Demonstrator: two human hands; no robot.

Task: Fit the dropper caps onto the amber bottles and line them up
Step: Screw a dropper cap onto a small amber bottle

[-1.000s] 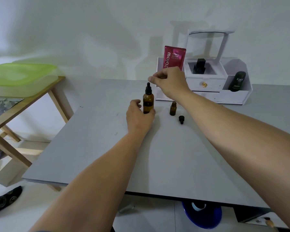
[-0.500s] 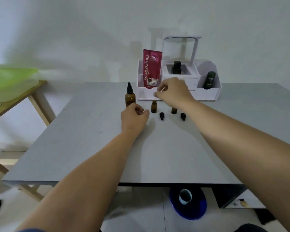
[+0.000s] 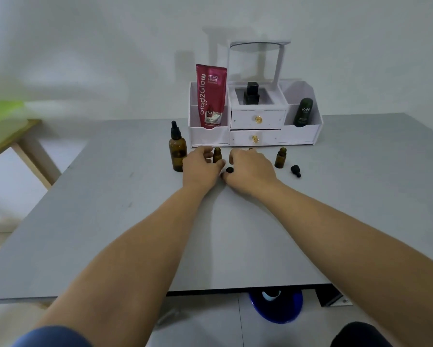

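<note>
- The left hand point(image 3: 202, 169) curls round the open bottle point(image 3: 217, 154), just in front of the organiser's point(image 3: 255, 140) left half. It should grip low and keep the bottle upright on the tabletop point(image 3: 135, 221).
- The right hand point(image 3: 250, 169), fingers curled, is at the cap point(image 3: 229, 170), a little nearer than the organiser's drawers. I cannot tell whether it pinches it.
- Best to lift the cap by its collar, lower it straight into the neck and twist until snug.
- A second bottle point(image 3: 280, 157) and second cap point(image 3: 296, 170) wait before the organiser's right half.
</note>
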